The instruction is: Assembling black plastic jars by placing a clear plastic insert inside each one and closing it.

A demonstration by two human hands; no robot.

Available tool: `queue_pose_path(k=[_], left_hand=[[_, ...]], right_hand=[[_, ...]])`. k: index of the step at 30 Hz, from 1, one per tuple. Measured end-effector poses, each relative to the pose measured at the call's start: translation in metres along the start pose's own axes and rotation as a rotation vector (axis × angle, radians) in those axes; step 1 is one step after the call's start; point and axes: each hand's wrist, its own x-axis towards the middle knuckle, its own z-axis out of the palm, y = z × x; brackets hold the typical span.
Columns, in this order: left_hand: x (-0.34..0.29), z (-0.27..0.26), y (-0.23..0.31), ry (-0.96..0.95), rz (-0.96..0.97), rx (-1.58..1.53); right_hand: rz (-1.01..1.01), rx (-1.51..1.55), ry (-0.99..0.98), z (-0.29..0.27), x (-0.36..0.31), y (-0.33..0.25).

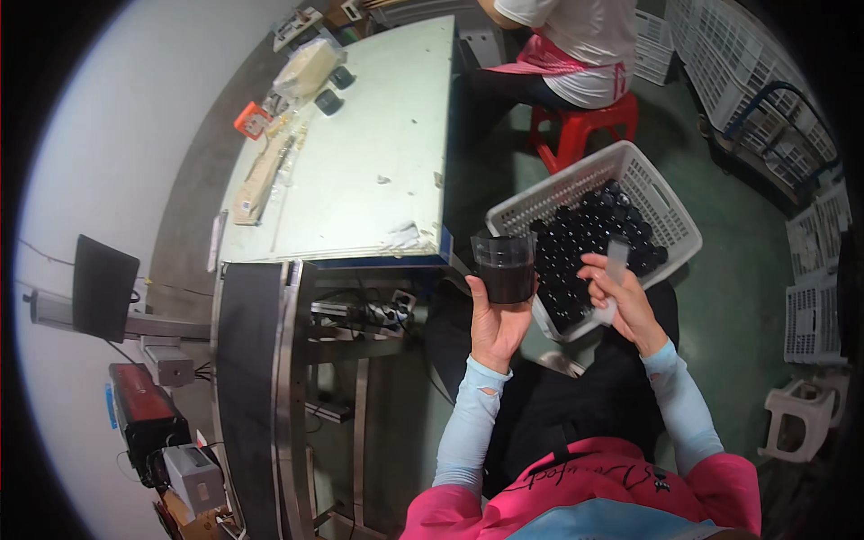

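Observation:
My left hand [497, 335] is closed round a dark cylindrical container [506, 279], held upright beside the table's near corner. A clear film sleeve [490, 247] stands up above the container's dark body. Between the fingers of my right hand [630, 310] is a flat, translucent strip [617, 259] that looks like a film sleeve. That hand is raised over the near right part of a white plastic crate [668, 193]. Many small shiny black pieces [589, 238] fill the crate's bottom; their exact kind is too small to tell.
A pale worktable [360, 171] holds two black containers [329, 102], a plastic bag [308, 67] and an orange item [253, 120]. A conveyor belt [248, 387] runs at left. Ahead, a person [585, 54] sits on a red stool [585, 126]. Stacked crates [720, 54] stand right.

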Motion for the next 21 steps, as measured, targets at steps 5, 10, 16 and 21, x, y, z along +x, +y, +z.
queue_pose_path(k=[5, 10, 16, 21], left_hand=[[0.045, 0.026, 0.058, -0.050, 0.257, 0.636], [0.116, 0.013, 0.130, 0.210, 0.482, 1.163], [0.185, -0.017, 0.182, 0.435, 0.650, 1.585], [0.226, -0.034, 0.213, 0.575, 0.761, 1.652]], right_hand=[[0.040, 0.037, 0.106, -0.031, -0.002, 0.007], [0.087, 0.074, 0.203, -0.071, 0.000, 0.019], [0.128, 0.071, 0.339, -0.111, 0.012, 0.018], [0.106, -0.050, 0.502, -0.168, 0.051, 0.013]])
